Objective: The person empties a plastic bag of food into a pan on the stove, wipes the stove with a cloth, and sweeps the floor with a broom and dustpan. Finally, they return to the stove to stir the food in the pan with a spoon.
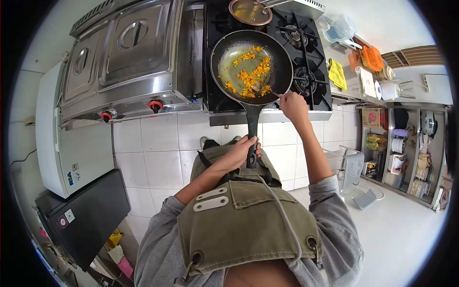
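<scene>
A black frying pan [282, 57] sits over the front left of the gas stove. Small orange and yellow chopped pieces [253, 79] lie spread in a shiny, oily-looking layer inside it. My left hand [241, 153] is wrapped around the pan's long black handle [253, 125]. At the pan's right rim, my right hand [293, 106] is closed on a thin utensil [277, 94] whose tip reaches to the food; its kind is hard to make out. Just behind the pan stands a pot with a glass lid [250, 12].
Bare burners [304, 79] are to the pan's right. A steel food warmer [136, 52] with red knobs adjoins the stove at left. On the right counter lie a yellow cloth [337, 74] and a white hand mixer [394, 90]. A grey step stool [353, 167] stands on the floor.
</scene>
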### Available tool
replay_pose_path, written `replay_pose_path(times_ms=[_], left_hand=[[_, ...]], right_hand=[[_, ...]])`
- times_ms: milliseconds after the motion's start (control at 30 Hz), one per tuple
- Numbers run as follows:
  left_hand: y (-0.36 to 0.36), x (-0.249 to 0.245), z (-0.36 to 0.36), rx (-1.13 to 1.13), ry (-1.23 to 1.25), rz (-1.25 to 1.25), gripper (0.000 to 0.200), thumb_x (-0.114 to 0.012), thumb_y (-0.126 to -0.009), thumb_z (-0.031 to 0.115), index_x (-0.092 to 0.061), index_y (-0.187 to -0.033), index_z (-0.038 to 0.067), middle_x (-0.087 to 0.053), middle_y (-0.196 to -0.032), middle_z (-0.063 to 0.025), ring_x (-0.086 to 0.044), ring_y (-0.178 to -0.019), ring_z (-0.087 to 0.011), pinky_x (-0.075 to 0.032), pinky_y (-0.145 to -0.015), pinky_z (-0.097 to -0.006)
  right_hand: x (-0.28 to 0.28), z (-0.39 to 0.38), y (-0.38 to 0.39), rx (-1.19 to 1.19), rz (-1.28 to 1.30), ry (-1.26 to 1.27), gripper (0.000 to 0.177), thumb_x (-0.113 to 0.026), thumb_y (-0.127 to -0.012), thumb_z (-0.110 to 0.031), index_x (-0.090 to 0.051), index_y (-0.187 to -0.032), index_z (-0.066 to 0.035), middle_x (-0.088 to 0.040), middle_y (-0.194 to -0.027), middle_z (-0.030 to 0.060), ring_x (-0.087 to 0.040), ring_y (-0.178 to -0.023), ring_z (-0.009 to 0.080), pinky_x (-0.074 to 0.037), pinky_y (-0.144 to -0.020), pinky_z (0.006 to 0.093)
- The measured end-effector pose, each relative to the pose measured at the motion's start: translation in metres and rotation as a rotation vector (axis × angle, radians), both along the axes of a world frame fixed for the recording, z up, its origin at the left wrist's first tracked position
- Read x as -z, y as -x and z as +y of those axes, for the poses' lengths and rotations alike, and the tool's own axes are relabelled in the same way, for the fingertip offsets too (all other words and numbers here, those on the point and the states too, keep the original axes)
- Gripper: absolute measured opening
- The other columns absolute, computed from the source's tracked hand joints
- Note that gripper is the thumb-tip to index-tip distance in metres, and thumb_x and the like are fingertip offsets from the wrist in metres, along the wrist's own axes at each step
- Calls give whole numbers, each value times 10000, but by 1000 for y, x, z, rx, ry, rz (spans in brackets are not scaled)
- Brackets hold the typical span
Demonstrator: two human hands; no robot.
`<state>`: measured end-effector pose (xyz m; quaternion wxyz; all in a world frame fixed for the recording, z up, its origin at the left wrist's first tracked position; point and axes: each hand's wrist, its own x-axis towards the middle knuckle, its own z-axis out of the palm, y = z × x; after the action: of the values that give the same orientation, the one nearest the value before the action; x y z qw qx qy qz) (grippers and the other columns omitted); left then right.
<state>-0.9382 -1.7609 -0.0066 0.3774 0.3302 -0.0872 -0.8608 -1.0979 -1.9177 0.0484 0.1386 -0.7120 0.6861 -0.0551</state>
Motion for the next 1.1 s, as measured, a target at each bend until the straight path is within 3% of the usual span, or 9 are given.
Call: replay_pose_path(times_ms=[1100], left_hand=[[-2,2,-2,-3,21,23,168,-379,-964,204,-450,-985,53,-483,-823,-34,-482,-725,-127,-435,-708,-302]], right_hand=[[1,-10,17,-5,-55,-91,292,-570,-783,-285,-671,-707,-22,-609,-686,223,-601,-690,400,-491,-670,447]])
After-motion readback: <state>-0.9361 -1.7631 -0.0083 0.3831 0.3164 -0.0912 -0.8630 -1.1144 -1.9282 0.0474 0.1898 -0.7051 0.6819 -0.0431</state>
